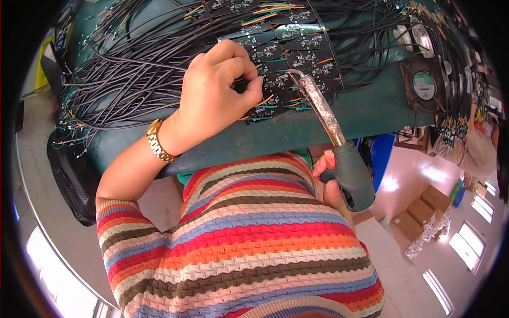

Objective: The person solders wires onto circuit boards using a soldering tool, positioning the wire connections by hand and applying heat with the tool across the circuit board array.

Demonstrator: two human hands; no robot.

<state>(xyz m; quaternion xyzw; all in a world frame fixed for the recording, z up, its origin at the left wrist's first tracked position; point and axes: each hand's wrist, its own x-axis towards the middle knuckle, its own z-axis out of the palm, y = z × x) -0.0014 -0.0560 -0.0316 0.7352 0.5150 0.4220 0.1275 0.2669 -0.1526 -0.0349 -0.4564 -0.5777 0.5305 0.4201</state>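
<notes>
Over the edge of a panel of black circuit boards (310,42), my left hand (217,87) is closed in a pinch, a gold watch on its wrist. A dark piece, which looks like a black cable (241,86), shows between its fingers; the fingertips' hold is partly hidden. My right hand (334,193) wraps the dark green handle of a soldering iron (323,108), mostly hidden behind it. The iron's worn metal barrel slants up and left. Its bent tip hangs over the boards, just right of my left fingers; whether it touches them I cannot tell. Short orange and green wires lie across the boards.
Many black cables (132,69) with bared wire ends fan out to the left, and more lie to the right. A square black fan (422,85) sits at the right of the green tabletop (212,146). Cardboard boxes (424,209) stand on the floor at lower right.
</notes>
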